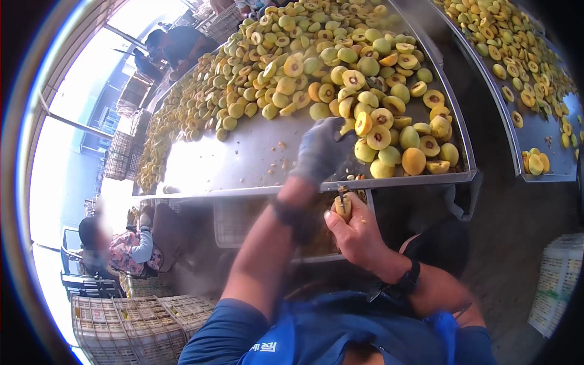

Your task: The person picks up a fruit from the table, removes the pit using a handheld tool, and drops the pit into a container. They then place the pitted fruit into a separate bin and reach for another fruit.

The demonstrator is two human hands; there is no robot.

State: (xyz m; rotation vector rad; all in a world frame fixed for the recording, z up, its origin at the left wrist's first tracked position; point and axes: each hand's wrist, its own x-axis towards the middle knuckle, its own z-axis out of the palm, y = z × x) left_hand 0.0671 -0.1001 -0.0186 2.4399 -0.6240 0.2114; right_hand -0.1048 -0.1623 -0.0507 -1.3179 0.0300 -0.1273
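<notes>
Halved yellow-green fruits (pixel 378 137) with brown centres are heaped on a metal table (pixel 243 152). My left hand (pixel 323 149), in a grey glove, is over the table's near part, at the edge of the heap. Its fingers are blurred beside a yellow fruit piece (pixel 347 126); whether they grip it is unclear. Just below the table's front rim, my bare right hand (pixel 359 234) is closed around the light handle of a small tool (pixel 343 208), whose dark metal end points up. Small pale scraps lie on the tabletop.
A second metal table (pixel 517 143) with more halved fruits stands at the right. Plastic crates (pixel 131 328) are at the lower left, and another crate (pixel 556 280) is at the right. A person (pixel 131 246) sits at the left; others are at the upper left.
</notes>
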